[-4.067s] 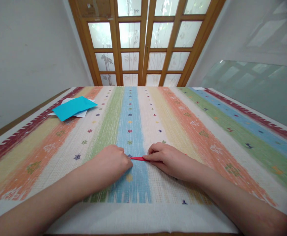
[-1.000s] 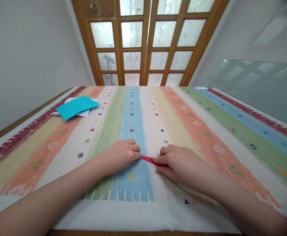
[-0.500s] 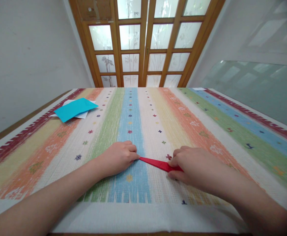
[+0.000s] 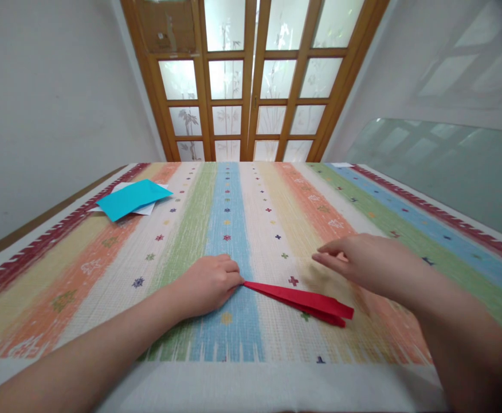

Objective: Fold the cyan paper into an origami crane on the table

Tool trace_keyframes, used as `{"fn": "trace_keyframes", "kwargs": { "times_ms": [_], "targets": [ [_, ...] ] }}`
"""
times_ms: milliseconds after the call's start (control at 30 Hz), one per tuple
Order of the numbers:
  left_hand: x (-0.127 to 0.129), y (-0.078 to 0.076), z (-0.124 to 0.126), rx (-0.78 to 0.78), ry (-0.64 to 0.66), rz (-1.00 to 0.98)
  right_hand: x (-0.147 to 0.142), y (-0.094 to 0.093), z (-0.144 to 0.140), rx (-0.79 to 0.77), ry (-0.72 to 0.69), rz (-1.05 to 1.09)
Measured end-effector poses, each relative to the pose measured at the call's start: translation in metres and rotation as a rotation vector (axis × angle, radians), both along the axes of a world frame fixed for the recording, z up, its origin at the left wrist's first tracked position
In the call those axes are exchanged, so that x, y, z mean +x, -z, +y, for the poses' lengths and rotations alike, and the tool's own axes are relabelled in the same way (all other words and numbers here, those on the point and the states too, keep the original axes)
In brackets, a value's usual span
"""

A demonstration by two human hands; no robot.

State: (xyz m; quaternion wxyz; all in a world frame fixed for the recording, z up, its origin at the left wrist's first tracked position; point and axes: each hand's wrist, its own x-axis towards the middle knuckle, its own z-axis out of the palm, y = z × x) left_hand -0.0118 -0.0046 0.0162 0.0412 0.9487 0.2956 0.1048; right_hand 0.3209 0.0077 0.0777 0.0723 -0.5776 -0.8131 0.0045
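A narrow strip of folded red paper [image 4: 298, 299] lies slantwise on the striped tablecloth, its wider split end toward the right. My left hand [image 4: 216, 281] is closed on the pointed left end of the paper, pinching it low over the blue stripe; the very tip is hidden by the fingers. Above and to the right of the paper's wide end hovers my right hand [image 4: 349, 258]. Its thumb and fingers are slightly apart with nothing between them, and it does not touch the paper.
Blue and white paper sheets [image 4: 134, 198] overlap at the table's far left. The striped tablecloth [image 4: 199, 223] covers the table. Wooden glazed doors [image 4: 248, 103] stand beyond the far edge, and a glass panel [image 4: 448, 166] is on the right.
My right hand has let go of the red paper and lifted up and to the right, uncovering its wide split end. My left hand keeps its pinch. The view has tilted slightly upward.
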Motion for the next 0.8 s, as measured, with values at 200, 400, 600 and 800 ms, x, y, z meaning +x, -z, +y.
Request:
{"fn": "trace_keyframes", "kwargs": {
  "times_ms": [200, 400, 600, 800],
  "targets": [
    [-0.002, 0.006, 0.005, -0.142, -0.079, -0.156, -0.038, -0.008, -0.01, 0.245, -0.133, 0.178],
    [-0.005, 0.009, 0.01, -0.303, -0.198, -0.316, -0.035, -0.006, -0.011, 0.421, -0.318, 0.304],
    [-0.006, 0.01, 0.012, -0.371, -0.251, -0.382, -0.04, 0.004, -0.002, 0.328, -0.56, 0.312],
    [-0.007, 0.014, 0.016, -0.345, -0.202, -0.395, -0.052, 0.013, -0.004, 0.122, -0.634, 0.171]
  ]
}}
